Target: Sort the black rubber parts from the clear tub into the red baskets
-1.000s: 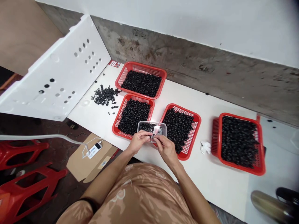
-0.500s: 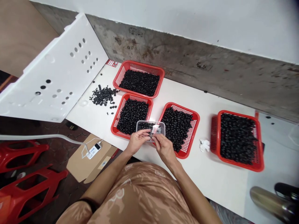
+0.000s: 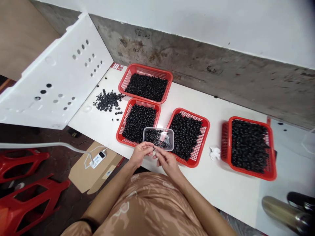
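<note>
My left hand (image 3: 140, 154) and my right hand (image 3: 167, 160) meet fingertip to fingertip at the table's near edge. Both are closed in a pinch around a small black part (image 3: 154, 148), mostly hidden by the fingers. Just beyond them is a clear plastic box (image 3: 171, 147) with small black pieces and a whitish-pink scrap inside. It sits between two red baskets. The left red basket (image 3: 119, 137) is full of black ring-like pieces. In the right red basket (image 3: 206, 126) lie black round parts, some with pointed ends.
Another red basket (image 3: 121, 83) of small black pieces stands at the back, beside a loose black pile (image 3: 108, 100). A fuller red basket (image 3: 273, 157) is far right, near crumpled white tissue (image 3: 215, 153). A perforated white panel (image 3: 61, 75) leans left; red stools (image 3: 34, 203) stand below.
Both hands have drawn back from over the clear box toward my body and slightly left, fingertips now together. The box's contents show more fully.
</note>
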Tool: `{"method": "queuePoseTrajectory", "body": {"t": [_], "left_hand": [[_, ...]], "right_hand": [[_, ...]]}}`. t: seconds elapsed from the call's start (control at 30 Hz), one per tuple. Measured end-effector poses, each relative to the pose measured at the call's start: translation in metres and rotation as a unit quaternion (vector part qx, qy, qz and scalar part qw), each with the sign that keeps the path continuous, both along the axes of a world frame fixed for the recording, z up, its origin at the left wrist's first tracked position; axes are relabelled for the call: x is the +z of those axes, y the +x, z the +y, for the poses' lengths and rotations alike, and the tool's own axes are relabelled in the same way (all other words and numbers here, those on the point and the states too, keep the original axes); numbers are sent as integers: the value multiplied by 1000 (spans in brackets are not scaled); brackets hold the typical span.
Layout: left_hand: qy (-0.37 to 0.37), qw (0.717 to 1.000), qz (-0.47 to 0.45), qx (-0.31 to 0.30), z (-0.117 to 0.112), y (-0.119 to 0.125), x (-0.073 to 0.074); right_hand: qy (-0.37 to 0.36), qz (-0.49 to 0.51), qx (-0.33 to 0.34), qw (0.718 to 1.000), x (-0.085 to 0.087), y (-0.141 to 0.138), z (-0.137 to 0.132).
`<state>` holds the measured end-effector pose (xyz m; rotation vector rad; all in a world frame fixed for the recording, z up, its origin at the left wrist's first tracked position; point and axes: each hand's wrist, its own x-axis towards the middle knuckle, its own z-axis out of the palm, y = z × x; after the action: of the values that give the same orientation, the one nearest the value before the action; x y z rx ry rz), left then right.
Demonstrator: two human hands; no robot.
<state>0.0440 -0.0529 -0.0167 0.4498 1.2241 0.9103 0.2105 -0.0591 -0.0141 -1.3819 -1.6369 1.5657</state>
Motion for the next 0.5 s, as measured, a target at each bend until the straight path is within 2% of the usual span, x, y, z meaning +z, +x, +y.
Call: {"method": "queuePoseTrajectory", "body": {"t": [0.07, 0.17, 0.23, 0.27, 0.33, 0.5], "left_hand": [[-14, 1000, -12, 6, 1, -2, 0], [-22, 999, -41, 13, 3, -4, -1], [-19, 998, -58, 15, 3, -5, -3], [-19, 998, -64, 18, 3, -5, -5], [-21, 997, -70, 24, 2, -5, -10], [-31, 997, -65, 16, -1, -4, -20]], "right_hand": [[-4, -45, -46, 998, -12, 10, 17], [91, -222, -63, 969, -30, 25, 47], [116, -335, 12, 935, -39, 27, 62], [118, -361, 38, 924, -42, 25, 67], [113, -388, 80, 911, -47, 17, 72], [103, -414, 136, 894, -59, -7, 76]]}}
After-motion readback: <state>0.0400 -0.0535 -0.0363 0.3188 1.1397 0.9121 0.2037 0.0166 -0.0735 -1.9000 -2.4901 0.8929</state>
